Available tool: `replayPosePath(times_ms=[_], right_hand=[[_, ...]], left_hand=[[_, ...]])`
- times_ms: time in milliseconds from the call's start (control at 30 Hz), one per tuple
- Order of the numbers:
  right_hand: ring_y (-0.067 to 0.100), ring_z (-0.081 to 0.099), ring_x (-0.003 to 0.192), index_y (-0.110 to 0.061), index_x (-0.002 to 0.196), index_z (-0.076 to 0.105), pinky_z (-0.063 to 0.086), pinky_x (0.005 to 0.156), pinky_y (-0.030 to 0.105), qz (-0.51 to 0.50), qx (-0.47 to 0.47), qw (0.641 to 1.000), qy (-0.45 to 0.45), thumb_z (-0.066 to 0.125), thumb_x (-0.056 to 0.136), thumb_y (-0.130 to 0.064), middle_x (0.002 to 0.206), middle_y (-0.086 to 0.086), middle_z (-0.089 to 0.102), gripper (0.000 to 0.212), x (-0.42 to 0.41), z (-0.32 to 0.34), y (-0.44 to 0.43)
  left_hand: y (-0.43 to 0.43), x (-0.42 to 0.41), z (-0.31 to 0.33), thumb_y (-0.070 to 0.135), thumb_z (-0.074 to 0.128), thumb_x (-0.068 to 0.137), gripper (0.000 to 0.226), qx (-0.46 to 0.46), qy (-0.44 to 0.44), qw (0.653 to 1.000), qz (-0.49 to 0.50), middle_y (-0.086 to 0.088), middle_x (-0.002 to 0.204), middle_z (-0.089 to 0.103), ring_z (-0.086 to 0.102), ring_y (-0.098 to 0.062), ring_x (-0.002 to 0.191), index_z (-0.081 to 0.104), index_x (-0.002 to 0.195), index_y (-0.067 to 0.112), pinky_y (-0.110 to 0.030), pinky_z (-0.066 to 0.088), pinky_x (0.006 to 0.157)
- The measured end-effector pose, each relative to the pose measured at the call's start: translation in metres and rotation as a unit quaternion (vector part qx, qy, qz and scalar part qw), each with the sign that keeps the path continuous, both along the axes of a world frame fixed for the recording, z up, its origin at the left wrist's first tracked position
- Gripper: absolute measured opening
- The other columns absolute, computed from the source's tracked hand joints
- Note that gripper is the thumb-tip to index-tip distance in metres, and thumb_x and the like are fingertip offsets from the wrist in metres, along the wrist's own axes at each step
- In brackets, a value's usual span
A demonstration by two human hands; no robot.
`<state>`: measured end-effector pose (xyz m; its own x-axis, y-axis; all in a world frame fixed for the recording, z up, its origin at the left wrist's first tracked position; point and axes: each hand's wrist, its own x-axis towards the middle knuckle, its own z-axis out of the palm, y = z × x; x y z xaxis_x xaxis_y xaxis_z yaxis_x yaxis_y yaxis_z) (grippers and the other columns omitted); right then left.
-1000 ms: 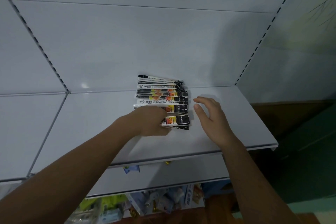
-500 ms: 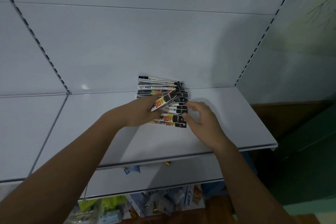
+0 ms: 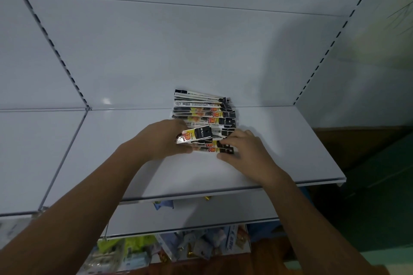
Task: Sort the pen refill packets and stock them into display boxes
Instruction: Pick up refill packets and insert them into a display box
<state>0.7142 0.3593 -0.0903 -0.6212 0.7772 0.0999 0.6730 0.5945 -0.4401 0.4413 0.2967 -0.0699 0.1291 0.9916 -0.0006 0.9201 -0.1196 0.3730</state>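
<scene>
On shelf (image 3: 279, 140), mid-width, spread from back wall toward front edge: refill packets (image 3: 201, 116) fanned in overlapping row, lying flat, long axes left-right across shelf, black header ends toward shelf's right end. Left hand (image 3: 163, 138) just above shelf, fingers curled round one lifted packet (image 3: 196, 135), tilted off shelf, black end up and rightward. Right hand (image 3: 243, 149) nearer shelf's front edge, fingers bent, tips and thumb pinching black ends of front packets (image 3: 214, 149). Under shelf: mixed goods (image 3: 201, 250), blurred.

Left hand (image 3: 164, 138) fingertips hidden under packet (image 3: 194, 136), packet row (image 3: 204, 116) print unreadable, lower-shelf goods (image 3: 192, 249) blurred.
</scene>
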Motion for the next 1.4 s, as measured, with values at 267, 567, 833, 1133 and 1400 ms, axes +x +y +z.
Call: replayPosePath(times_ms=[267,567,833,1133,1400], right_hand=[[0.020,0.057,0.100,-0.020,0.104,0.076,0.030,0.081,0.033,0.031,0.091,0.995,-0.029,0.058,0.105,-0.030,0.102,-0.004,0.066,0.020,-0.006,-0.008,0.006],[0.001,0.066,0.076,-0.016,0.102,0.071,0.052,0.066,0.016,-0.135,-0.154,0.894,0.397,0.067,0.101,-0.015,0.089,0.003,0.071,0.005,-0.020,0.027,-0.005],[0.028,0.074,0.090,-0.006,0.099,0.076,0.057,0.080,0.047,-0.132,-0.353,0.768,0.519,0.065,0.102,-0.021,0.099,0.012,0.079,0.019,-0.055,0.032,-0.014],[0.023,0.056,0.055,-0.003,0.119,0.060,0.053,0.063,0.038,-0.070,-0.488,0.666,0.559,0.048,0.108,-0.006,0.074,0.010,0.065,0.016,-0.048,0.057,0.002],[0.018,0.051,0.053,-0.012,0.110,0.065,0.039,0.051,0.028,0.001,-0.545,0.716,0.436,0.043,0.092,0.010,0.084,0.012,0.063,0.036,-0.094,0.055,-0.018]], left_hand=[[-0.007,0.003,0.002,0.051,0.074,0.093,0.034,0.023,0.039,0.998,-0.050,0.012,0.115,0.072,0.060,-0.004,0.091,0.071,0.120,0.031,-0.026,0.053,0.076],[-0.005,0.012,0.024,0.029,0.084,0.089,0.018,-0.028,-0.189,0.982,0.002,0.019,0.075,0.071,0.066,0.000,0.069,0.069,0.081,0.031,-0.013,0.045,0.060],[-0.001,0.058,0.042,0.023,0.084,0.090,0.017,0.012,-0.440,0.893,0.090,-0.013,0.062,0.065,0.052,-0.020,0.052,0.075,0.080,0.013,-0.027,0.042,0.050],[-0.015,0.052,0.044,0.045,0.061,0.104,0.037,0.023,-0.567,0.786,0.245,-0.002,0.084,0.066,0.048,-0.018,0.059,0.068,0.106,0.009,-0.032,0.043,0.056],[-0.072,0.022,0.046,0.037,0.054,0.109,0.034,0.048,-0.664,0.690,0.285,-0.001,0.088,0.053,0.045,-0.016,0.064,0.062,0.136,0.017,-0.031,0.046,0.056]])
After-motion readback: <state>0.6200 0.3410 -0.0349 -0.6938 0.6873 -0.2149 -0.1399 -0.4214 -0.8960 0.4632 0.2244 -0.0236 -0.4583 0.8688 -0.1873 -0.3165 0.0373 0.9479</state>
